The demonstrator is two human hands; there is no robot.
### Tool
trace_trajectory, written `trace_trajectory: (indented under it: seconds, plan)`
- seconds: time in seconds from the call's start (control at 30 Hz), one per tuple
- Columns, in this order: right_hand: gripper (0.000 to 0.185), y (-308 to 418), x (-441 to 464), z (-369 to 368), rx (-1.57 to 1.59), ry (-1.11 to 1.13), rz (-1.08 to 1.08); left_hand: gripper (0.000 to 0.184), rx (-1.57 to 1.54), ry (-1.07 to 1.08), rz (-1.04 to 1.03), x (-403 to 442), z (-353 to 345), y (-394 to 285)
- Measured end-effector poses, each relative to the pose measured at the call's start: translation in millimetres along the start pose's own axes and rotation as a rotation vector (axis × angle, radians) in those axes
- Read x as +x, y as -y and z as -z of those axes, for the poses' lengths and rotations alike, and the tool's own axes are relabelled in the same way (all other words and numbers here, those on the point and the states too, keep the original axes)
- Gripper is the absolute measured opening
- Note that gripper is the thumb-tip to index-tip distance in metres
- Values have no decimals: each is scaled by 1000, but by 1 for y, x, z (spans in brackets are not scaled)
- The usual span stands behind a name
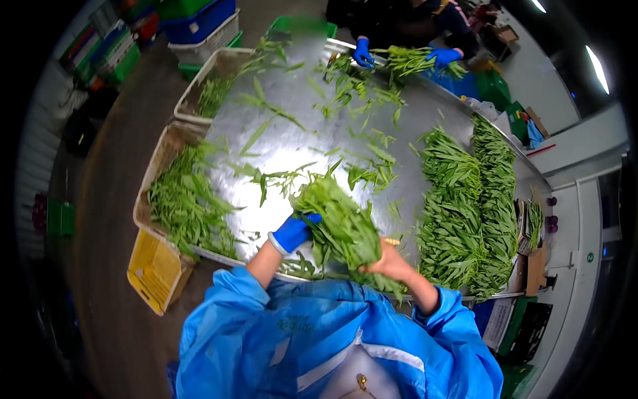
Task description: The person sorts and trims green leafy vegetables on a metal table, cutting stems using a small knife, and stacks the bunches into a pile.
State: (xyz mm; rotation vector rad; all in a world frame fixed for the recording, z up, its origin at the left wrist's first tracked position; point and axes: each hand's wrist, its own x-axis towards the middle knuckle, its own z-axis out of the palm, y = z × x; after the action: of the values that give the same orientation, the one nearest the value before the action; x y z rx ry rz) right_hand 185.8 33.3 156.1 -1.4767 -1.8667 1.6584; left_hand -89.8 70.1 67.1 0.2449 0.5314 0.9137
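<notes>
A thick bunch of leafy greens is held between my two hands above the near edge of the metal table. My left hand, in a blue glove, grips the bunch's left side, its fingertips partly under the leaves. My bare right hand is wrapped round the lower right end, with some fingers hidden. Loose stems and leaves lie scattered just beyond the bunch. To the right, bundled greens lie in two long rows.
Greens fill a crate at the table's left edge, with another crate behind it. A yellow basket stands lower left. Across the table, a co-worker's blue-gloved hands handle greens. Stacked crates stand at the back left.
</notes>
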Motion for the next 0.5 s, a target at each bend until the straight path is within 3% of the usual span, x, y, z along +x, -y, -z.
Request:
trace_trajectory:
  seconds: [0.03, 0.07, 0.1, 0.17, 0.23, 0.27, 0.3, 0.43, 0.5]
  plan:
    - [90, 14, 2, 9, -58, -23, 32, 39, 77, 101, 29, -3, 8, -6]
    - [90, 10, 6, 12, -28, -9, 89, 54, 190, 189, -57, -6, -6, -14]
    - [90, 8, 11, 17, 0, 0, 152, 58, 344, 181, -68, -4, 1, -6]
    - [88, 21, 10, 26, -80, 12, 50, 52, 967, 290, -380, 12, 18, 8]
    - [86, 42, 4, 32, -142, 3, 2, 43, 1206, 277, -443, 24, 51, 22]
    - [85, 50, 2, 36, -164, -14, 11, 37, 1228, 247, -340, 17, 40, 6]
    - [84, 55, 2, 39, -187, -32, 20, 27, 1232, 95, -376, 11, 38, 4]
    - [84, 24, 9, 32, -230, -115, 120, 26, 237, -154, -326, 14, 63, -44]
    - [81, -65, 32, 21, -602, -1, -98, 24, 120, -283, -307, 25, 117, -29]
